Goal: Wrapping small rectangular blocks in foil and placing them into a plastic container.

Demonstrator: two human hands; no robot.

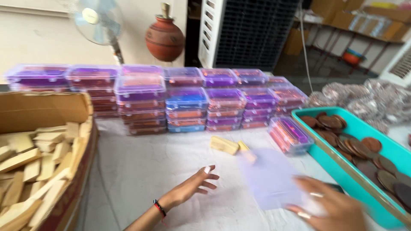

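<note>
On the left stands a cardboard box [47, 107] filled with flat pale wooden pieces [38, 171]. On the right, a teal tray [342, 171] holds many round brown discs [355, 147]. At the back of the desk [141, 171], which is covered with white cloth, clear plastic boxes with purple lids [186, 100] are stacked in rows, with coloured contents inside them. One more such box [291, 134] leans alone, just beside the teal tray. Behind the tray lie shiny wrapped packets [364, 96].

The left hand [192, 186] lies low over the cloth with its fingers spread and relaxed; it holds nothing. A red and black band is around its wrist. The right hand [329, 205] is blurred at the lower edge of the view. It rests on the near corner of a pale lilac sheet [267, 177], which lies flat on the cloth between the two hands. I cannot tell if its fingers pinch the sheet or only press on it.

A small yellow block [224, 144] lies on the cloth beyond the left hand, well apart from it, and a smaller blurred piece [247, 153] lies just beside the far edge of the sheet.
</note>
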